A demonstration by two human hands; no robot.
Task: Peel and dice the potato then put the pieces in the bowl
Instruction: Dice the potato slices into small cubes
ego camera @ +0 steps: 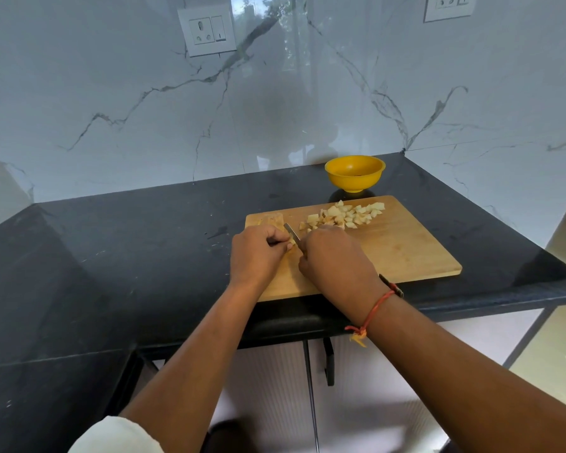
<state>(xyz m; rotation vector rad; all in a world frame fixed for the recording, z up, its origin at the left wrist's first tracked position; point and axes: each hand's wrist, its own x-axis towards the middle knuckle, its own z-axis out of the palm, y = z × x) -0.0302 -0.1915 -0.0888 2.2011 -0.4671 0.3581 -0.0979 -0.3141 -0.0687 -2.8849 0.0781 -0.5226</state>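
A wooden cutting board [406, 243] lies on the dark counter. Several diced potato pieces [347, 214] sit in a heap at its far middle. A pale potato slice [273, 220] lies at the board's far left corner. My left hand [258, 253] curls its fingers over a small potato piece [293, 245], mostly hidden beneath them. My right hand [334, 256] grips a knife; only the blade [290, 231] shows, angled down against that piece between the two hands. A yellow bowl [354, 173] stands just behind the board.
The black counter [128, 256] runs left and toward me in an L shape, its front edge just below the board. A marble wall with two sockets [207, 29] rises behind. A cabinet handle [329, 364] hangs below the counter.
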